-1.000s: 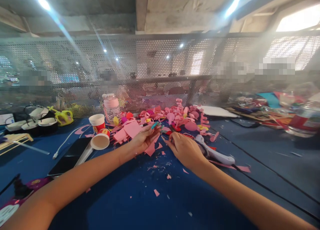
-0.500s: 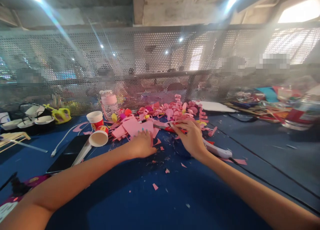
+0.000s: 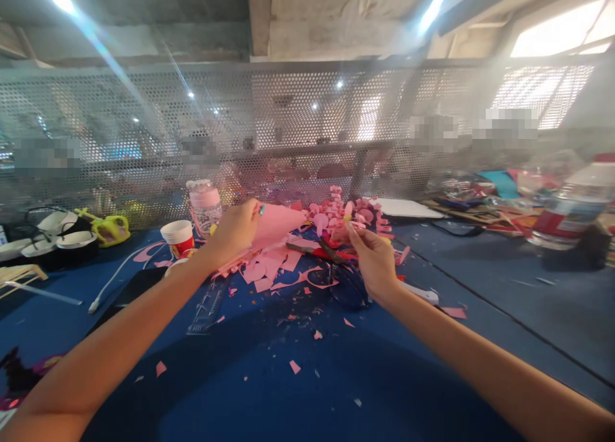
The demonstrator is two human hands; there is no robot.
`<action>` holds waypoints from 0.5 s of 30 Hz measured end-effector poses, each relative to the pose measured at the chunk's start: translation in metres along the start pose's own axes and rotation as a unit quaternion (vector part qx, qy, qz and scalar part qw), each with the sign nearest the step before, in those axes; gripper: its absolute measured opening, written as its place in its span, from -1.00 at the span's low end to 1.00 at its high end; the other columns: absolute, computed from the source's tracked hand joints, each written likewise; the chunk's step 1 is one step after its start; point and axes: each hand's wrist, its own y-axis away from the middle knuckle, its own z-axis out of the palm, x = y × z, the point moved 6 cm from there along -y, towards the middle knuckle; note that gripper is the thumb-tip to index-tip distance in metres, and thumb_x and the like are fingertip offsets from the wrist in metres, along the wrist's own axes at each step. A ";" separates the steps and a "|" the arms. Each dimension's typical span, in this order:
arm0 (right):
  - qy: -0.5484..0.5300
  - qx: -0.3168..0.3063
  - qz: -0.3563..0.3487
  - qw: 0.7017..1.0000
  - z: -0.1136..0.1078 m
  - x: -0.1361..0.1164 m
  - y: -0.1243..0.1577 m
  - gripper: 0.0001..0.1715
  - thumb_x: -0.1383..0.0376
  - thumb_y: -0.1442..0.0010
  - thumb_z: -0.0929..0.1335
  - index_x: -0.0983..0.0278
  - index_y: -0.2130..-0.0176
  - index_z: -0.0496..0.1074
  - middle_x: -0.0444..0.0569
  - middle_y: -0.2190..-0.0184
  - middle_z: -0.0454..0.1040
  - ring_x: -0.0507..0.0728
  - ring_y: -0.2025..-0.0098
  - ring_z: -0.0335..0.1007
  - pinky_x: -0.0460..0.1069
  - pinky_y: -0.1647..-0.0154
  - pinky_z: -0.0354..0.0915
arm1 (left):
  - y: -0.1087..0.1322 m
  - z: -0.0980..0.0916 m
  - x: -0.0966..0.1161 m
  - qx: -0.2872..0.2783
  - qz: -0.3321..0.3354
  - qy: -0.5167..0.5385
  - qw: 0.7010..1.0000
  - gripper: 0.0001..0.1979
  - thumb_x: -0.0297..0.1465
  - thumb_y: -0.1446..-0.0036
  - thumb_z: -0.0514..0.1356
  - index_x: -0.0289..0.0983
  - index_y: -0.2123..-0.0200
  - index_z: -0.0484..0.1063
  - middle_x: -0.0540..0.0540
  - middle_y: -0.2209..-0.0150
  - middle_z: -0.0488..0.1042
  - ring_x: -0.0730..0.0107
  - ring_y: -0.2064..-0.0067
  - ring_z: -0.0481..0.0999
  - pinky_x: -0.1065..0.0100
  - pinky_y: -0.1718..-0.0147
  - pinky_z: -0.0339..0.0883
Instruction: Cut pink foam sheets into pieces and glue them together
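Note:
My left hand [image 3: 236, 229] is closed on the edge of a pink paper sheet [image 3: 278, 223], lifted above a heap of pink scraps [image 3: 269, 266]. My right hand [image 3: 377, 259] is pinched at the right of the heap; whatever lies between its fingertips is too small to name. Beside it rest scissors with dark loop handles [image 3: 353, 288], partly hidden, and a red-handled tool with a flat grey blade [image 3: 302, 244]. A white tool handle [image 3: 423, 293] pokes out from behind my right wrist. Small curled pink pieces [image 3: 336, 205] are piled behind my hands.
A clear ruler [image 3: 206, 309] lies below my left forearm. Further left stand a paper cup [image 3: 177, 238], a pink-topped bottle [image 3: 205, 202] and a yellow watering-can-shaped item [image 3: 111, 229]. At right is a large plastic bottle [image 3: 567, 208]. A perforated metal screen [image 3: 302, 122] closes off the back.
My left hand has risen and moved left, lifting the pink sheet off the heap and uncovering scraps and the ruler. The right hand stays near the same spot, fingers now pinched upward.

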 end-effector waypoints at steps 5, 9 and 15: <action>0.002 0.017 -0.020 1.000 -0.004 -0.007 -0.001 -0.60 0.00 -0.04 0.29 0.27 0.53 0.31 -0.17 0.64 0.34 -0.03 0.62 0.22 -0.11 0.57 0.23 | -0.009 0.006 -0.006 -0.139 -0.076 0.397 0.904 -0.82 -0.34 0.01 0.21 -0.32 0.33 0.37 -0.04 0.43 0.42 0.50 0.43 0.37 0.46 0.42 0.23; 0.022 0.012 -0.026 0.999 -0.007 -0.008 -0.005 -0.55 -0.05 -0.03 0.27 0.27 0.55 0.28 -0.23 0.73 0.20 -0.06 0.70 0.10 -0.13 0.68 0.10 | 0.012 0.050 -0.013 -0.333 -0.141 0.490 0.793 -0.74 -0.42 0.17 0.32 -0.36 0.35 0.40 -0.11 0.42 0.47 0.42 0.38 0.45 0.42 0.36 0.32; 0.106 -0.083 -0.073 0.988 0.002 -0.004 0.001 -0.59 -0.04 -0.08 0.24 0.25 0.44 0.32 -0.25 0.74 0.18 -0.05 0.73 0.06 -0.13 0.69 0.05 | 0.049 0.107 -0.023 -0.452 -0.128 0.413 0.780 -0.70 -0.46 0.37 0.40 -0.34 0.48 0.41 0.02 0.56 0.42 0.44 0.48 0.44 0.50 0.58 0.23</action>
